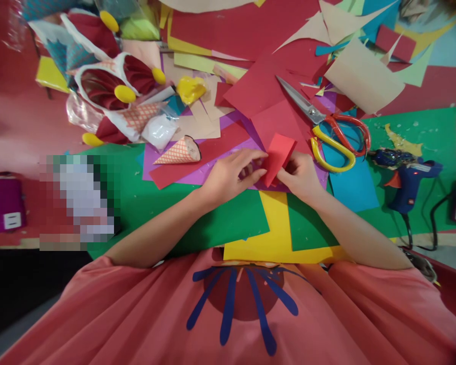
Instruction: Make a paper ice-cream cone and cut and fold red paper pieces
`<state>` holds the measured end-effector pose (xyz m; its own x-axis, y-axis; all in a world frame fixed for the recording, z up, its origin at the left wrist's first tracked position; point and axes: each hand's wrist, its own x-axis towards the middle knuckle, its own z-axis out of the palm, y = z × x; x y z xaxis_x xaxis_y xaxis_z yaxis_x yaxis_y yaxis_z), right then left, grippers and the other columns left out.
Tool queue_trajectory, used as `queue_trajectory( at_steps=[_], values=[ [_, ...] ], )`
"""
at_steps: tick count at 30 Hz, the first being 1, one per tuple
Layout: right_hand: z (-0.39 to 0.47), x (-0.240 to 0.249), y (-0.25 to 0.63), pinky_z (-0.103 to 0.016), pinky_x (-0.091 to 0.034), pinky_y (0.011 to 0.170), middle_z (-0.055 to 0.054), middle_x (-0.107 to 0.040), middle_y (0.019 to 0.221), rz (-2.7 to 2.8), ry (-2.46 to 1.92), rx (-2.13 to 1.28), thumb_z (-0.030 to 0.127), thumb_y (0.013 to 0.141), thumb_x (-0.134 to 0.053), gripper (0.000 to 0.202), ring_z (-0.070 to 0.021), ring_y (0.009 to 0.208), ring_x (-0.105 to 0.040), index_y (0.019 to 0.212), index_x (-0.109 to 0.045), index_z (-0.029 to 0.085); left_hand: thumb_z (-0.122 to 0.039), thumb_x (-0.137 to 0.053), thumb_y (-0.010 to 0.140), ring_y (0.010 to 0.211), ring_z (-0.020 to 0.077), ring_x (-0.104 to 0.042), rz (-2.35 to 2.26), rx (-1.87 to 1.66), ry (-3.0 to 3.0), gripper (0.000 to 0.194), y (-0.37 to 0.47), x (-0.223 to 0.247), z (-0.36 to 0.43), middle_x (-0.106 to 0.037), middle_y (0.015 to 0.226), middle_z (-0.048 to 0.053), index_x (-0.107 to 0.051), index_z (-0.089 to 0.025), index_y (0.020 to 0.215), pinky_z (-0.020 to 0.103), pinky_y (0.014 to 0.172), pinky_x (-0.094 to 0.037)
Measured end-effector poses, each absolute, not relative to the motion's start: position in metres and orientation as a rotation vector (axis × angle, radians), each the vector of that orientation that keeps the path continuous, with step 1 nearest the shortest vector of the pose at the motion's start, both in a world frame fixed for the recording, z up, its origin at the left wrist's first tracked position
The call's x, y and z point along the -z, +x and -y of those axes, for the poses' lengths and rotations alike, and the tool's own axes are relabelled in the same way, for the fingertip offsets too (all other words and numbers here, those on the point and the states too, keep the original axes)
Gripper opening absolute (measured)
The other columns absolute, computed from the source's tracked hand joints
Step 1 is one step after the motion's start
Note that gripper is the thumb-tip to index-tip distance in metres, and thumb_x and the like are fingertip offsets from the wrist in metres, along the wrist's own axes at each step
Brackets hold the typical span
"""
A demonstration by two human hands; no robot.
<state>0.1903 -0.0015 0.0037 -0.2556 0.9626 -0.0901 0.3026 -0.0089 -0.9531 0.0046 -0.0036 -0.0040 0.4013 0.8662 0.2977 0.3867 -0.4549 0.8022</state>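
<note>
In the head view, my right hand pinches a folded piece of red paper by its lower right edge. The paper stands tilted above the purple sheet. My left hand is at the paper's left side, its thumb and index finger curved and apart, with the fingertips close to the edge. Whether they touch it I cannot tell. Left of that hand lies a small cone of orange-checked paper on a red strip. Scissors with red and yellow handles lie just beyond my right hand.
A blue glue gun with a cord rests on green paper at the right. Several finished paper cones with yellow discs pile up at the upper left. Paper scraps cover the far side. A blurred-out object lies at the left.
</note>
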Motion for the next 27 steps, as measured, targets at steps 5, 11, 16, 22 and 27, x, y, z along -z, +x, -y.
queue_trajectory(
  at_steps=[5, 11, 16, 22, 27],
  values=[
    [0.004, -0.007, 0.190, -0.022, -0.032, 0.048, 0.002, -0.056, 0.058, 1.718, -1.267, -1.241, 0.043, 0.077, -0.068, 0.032, -0.0070, 0.050, -0.043, 0.065, -0.059, 0.016, -0.055, -0.062, 0.081, 0.068, 0.0095, -0.063, -1.051, -0.941, 1.911, 0.044, 0.003, -0.003, 0.006, -0.070, 0.085, 0.004, -0.062, -0.015, 0.098, 0.019, 0.061, -0.051],
    [0.002, -0.008, 0.190, -0.023, -0.036, 0.050, 0.001, -0.059, 0.063, 1.638, -1.194, -1.300, 0.043, 0.081, -0.065, 0.029, -0.0076, 0.054, -0.046, 0.070, -0.060, 0.017, -0.056, -0.053, 0.086, 0.055, 0.0057, -0.053, -1.139, -0.988, 1.581, 0.039, 0.006, -0.003, 0.002, -0.060, 0.066, -0.002, -0.055, -0.018, 0.083, 0.017, 0.049, -0.042],
    [-0.002, -0.009, 0.191, -0.022, -0.041, 0.049, 0.004, -0.056, 0.060, 1.359, -1.189, -1.332, 0.050, 0.077, -0.069, 0.035, -0.0080, 0.053, -0.050, 0.067, -0.054, 0.021, -0.063, -0.056, 0.082, 0.044, 0.0039, -0.027, -1.212, -1.109, 1.481, 0.048, 0.007, -0.001, -0.006, -0.032, 0.053, -0.007, -0.044, -0.020, 0.065, 0.020, 0.041, -0.025],
    [-0.008, -0.009, 0.195, -0.019, -0.035, 0.038, 0.009, -0.049, 0.046, 1.256, -1.203, -1.424, 0.054, 0.078, -0.068, 0.040, -0.0052, 0.037, -0.044, 0.066, -0.048, 0.022, -0.065, -0.058, 0.079, 0.047, 0.0055, -0.027, -1.239, -1.190, 1.457, 0.050, 0.003, 0.000, -0.012, -0.029, 0.054, -0.006, -0.043, -0.020, 0.063, 0.022, 0.043, -0.027],
    [-0.009, -0.007, 0.195, -0.019, -0.037, 0.037, 0.009, -0.051, 0.046, 1.267, -1.204, -1.443, 0.055, 0.078, -0.067, 0.040, -0.0053, 0.038, -0.048, 0.068, -0.048, 0.022, -0.067, -0.055, 0.080, 0.046, 0.0053, -0.028, -1.292, -1.157, 1.519, 0.052, 0.000, 0.002, -0.013, -0.029, 0.053, -0.006, -0.042, -0.020, 0.063, 0.022, 0.042, -0.026]
  ],
)
